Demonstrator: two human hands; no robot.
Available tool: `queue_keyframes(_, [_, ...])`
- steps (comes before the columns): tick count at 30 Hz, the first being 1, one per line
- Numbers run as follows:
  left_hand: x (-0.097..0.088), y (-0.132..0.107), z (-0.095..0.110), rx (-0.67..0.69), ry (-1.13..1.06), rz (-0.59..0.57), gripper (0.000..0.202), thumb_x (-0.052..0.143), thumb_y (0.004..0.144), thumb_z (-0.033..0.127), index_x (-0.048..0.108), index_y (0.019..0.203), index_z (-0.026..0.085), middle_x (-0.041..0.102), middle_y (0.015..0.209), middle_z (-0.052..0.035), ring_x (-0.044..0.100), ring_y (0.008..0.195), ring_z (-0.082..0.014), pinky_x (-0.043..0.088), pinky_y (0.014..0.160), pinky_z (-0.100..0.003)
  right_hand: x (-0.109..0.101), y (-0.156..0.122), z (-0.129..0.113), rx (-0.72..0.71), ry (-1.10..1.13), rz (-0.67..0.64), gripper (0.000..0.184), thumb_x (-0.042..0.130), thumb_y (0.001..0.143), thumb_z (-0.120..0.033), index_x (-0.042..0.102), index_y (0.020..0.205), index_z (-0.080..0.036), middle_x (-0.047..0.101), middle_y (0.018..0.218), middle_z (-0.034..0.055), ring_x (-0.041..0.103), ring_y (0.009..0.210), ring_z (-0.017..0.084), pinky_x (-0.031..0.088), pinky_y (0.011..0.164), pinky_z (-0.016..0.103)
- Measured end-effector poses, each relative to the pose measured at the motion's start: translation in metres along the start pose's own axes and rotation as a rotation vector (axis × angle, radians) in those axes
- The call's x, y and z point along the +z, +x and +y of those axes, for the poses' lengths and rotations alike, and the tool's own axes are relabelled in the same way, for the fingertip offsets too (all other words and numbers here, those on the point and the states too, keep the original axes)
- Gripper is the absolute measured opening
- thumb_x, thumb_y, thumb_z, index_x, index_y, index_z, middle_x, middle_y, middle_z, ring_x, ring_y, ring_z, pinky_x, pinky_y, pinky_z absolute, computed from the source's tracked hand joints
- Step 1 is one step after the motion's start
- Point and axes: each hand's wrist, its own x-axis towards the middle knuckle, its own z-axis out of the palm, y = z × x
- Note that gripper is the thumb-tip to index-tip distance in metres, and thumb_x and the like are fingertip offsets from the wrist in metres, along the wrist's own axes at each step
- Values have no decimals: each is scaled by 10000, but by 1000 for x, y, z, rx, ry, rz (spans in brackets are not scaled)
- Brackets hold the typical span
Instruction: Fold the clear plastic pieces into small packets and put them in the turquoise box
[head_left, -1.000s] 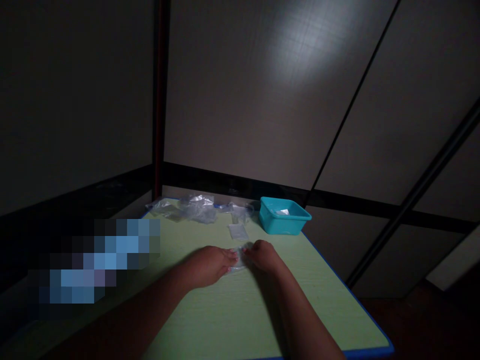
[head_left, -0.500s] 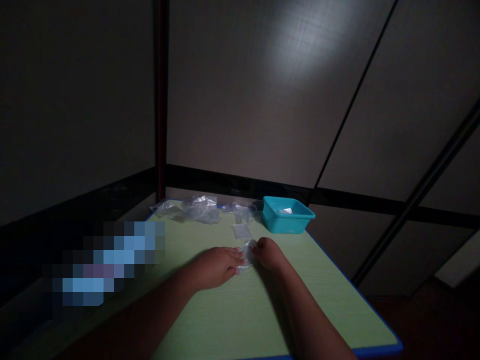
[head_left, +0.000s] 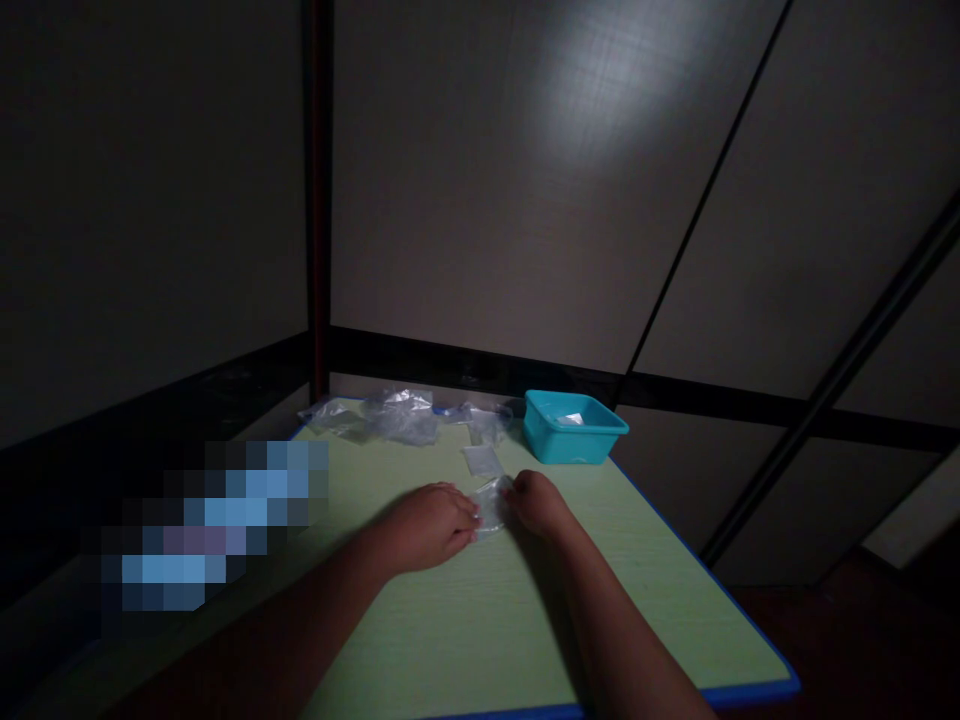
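A small clear plastic bag (head_left: pixel 492 507) lies on the pale green table (head_left: pixel 450 640) between my hands. My right hand (head_left: pixel 534 502) is closed, its thumb and fingers pinching the bag's right edge. On the other side, my left hand (head_left: pixel 439 525) lies low over the table, fingers stretched out with their tips on the bag's left edge. Just beyond the bag lies a flat, whitish square packet (head_left: pixel 482 461). Whether anything is inside the bag I cannot make out.
A turquoise plastic basket (head_left: pixel 577 440) with something whitish inside stands at the table's right far edge. Crumpled clear plastic bags (head_left: pixel 405 418) lie along the back. Dark panelled walls rise behind and to the left. A blurred-out patch (head_left: pixel 225 530) covers the left side.
My left fingers have drawn slightly left, so more of the bag shows between my hands. My right hand keeps its pinch. The view has shifted a little.
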Motion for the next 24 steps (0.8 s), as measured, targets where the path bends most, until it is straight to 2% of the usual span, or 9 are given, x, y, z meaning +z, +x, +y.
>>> queue_keyframes(5, [2,0,-1,28,41,14,219,484,849,264,652,989,242,670,1018,-12,598,930,-171,355,916,-308,-1,1,-1,-19,86,43,163,554,737,-314,597,721,-157,630,709,57,523,650,140,297,544,222])
queue_keyframes(15, [7,-1,-3,-18,58,17,231,485,851,286,628,1033,275,653,1064,-11,576,994,-178,304,956,-356,-1,3,-4,-112,414,88,205,562,687,-326,475,586,-170,505,542,-22,443,511,98,282,479,201])
queue_keyframes(24, [3,0,3,-31,73,15,242,475,855,278,609,1057,279,646,1073,-9,576,980,-181,301,951,-365,6,0,-10,-219,655,9,295,543,692,-436,435,606,-176,466,547,-39,413,514,90,319,489,200])
